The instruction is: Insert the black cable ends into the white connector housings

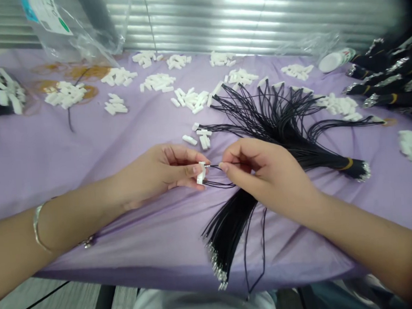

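A small white plastic connector housing (201,174) is pinched between the thumb and fingers of my left hand (173,168). Several black wires (218,185) run out of its right side. My right hand (259,165) is closed on a thin black wire (214,166), whose metal end meets the housing's upper right edge. Below my right hand lies a loose bundle of black wires (228,228), its metal-tipped ends toward the table's front edge. Just beyond my hands are a few loose white housings (205,139).
A large fan of black wires (281,121) with white housings spreads at the right, tied near its tipped end. Piles of white housings (156,82) dot the purple cloth (137,131). Tied wire bundles (394,77), a white-lidded container (333,61) and a plastic bag (80,31) stand farther back.
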The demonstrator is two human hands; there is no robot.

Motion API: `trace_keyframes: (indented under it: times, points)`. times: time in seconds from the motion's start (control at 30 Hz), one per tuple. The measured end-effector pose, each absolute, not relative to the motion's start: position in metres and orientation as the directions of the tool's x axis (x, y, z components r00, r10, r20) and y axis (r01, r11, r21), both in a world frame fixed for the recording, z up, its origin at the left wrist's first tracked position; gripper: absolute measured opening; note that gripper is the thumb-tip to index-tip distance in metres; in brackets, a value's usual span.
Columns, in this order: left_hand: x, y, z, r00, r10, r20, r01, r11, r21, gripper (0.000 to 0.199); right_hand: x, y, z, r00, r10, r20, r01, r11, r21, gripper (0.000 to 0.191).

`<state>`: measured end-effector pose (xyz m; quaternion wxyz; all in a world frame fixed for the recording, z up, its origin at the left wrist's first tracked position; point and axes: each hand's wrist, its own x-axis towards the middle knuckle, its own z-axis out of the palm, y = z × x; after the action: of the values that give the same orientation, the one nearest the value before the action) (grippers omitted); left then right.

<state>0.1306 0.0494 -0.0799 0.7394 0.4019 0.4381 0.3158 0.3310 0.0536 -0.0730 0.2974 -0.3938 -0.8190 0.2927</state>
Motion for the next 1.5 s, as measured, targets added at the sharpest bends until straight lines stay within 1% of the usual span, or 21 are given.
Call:
trace_keyframes:
  times: [0.1,0.33,0.4,0.5,0.6,0.8,0.97,1.13,1.2,1.27,1.37,1.4,1.43,1.47,1.5]
  points:
    - [0.131,0.049,-0.081,0.413,0.815,-0.407,-0.112,0.488,0.865,0.007,0.329,0.055,-0.077,-0.48,0.82,0.313,0.493,0.547,-0.676,0.003]
    - [0.13,0.047,-0.08,0.414,0.817,-0.401,-0.118,0.484,0.867,0.007,0.328,0.056,-0.08,-0.479,0.794,0.375,0.522,0.601,-0.605,0.003]
    - [0.13,0.048,-0.08,0.412,0.819,-0.4,-0.116,0.482,0.868,0.007,0.329,0.056,-0.081,-0.509,0.748,0.427,0.516,0.662,-0.544,0.003]
    - [0.131,0.048,-0.079,0.39,0.823,-0.413,-0.109,0.487,0.867,0.007,0.328,0.054,-0.083,-0.564,0.643,0.517,0.489,0.765,-0.418,0.004]
    - [0.132,0.048,-0.079,0.372,0.824,-0.428,-0.112,0.497,0.86,0.008,0.326,0.051,-0.085,-0.581,0.591,0.559,0.478,0.804,-0.353,0.005]
    - [0.131,0.048,-0.081,0.395,0.825,-0.405,-0.077,0.469,0.88,0.007,0.323,0.049,-0.086,-0.586,0.605,0.539,0.505,0.793,-0.342,0.009]
    - [0.131,0.048,-0.082,0.405,0.819,-0.406,-0.021,0.453,0.891,0.01,0.322,0.051,-0.089,-0.601,0.639,0.481,0.516,0.769,-0.377,0.01]
    - [0.136,0.044,-0.077,0.341,0.848,-0.407,-0.024,0.44,0.898,0.008,0.323,0.054,-0.09,-0.619,0.66,0.425,0.499,0.749,-0.437,0.01]
    - [0.138,0.042,-0.074,0.32,0.857,-0.404,-0.047,0.441,0.896,0.007,0.323,0.055,-0.089,-0.633,0.642,0.433,0.479,0.764,-0.433,0.012]
    - [0.138,0.041,-0.072,0.32,0.853,-0.412,-0.054,0.451,0.891,0.007,0.324,0.054,-0.085,-0.634,0.6,0.487,0.462,0.8,-0.384,0.015]
    - [0.138,0.042,-0.071,0.328,0.844,-0.425,-0.055,0.467,0.883,0.008,0.325,0.053,-0.08,-0.656,0.479,0.584,0.423,0.874,-0.241,0.016]
    - [0.138,0.043,-0.071,0.331,0.841,-0.428,-0.06,0.472,0.88,0.008,0.326,0.053,-0.079,-0.707,0.411,0.576,0.376,0.908,-0.187,0.016]
    - [0.137,0.043,-0.07,0.336,0.838,-0.43,-0.067,0.477,0.876,0.008,0.327,0.053,-0.078,-0.774,0.338,0.535,0.31,0.94,-0.146,0.017]
    - [0.137,0.044,-0.069,0.34,0.836,-0.43,-0.073,0.48,0.874,0.007,0.328,0.053,-0.078,-0.843,0.271,0.464,0.239,0.963,-0.129,0.017]
    - [0.137,0.044,-0.068,0.346,0.833,-0.432,-0.075,0.483,0.872,0.006,0.329,0.053,-0.077,-0.898,0.219,0.382,0.178,0.974,-0.141,0.018]
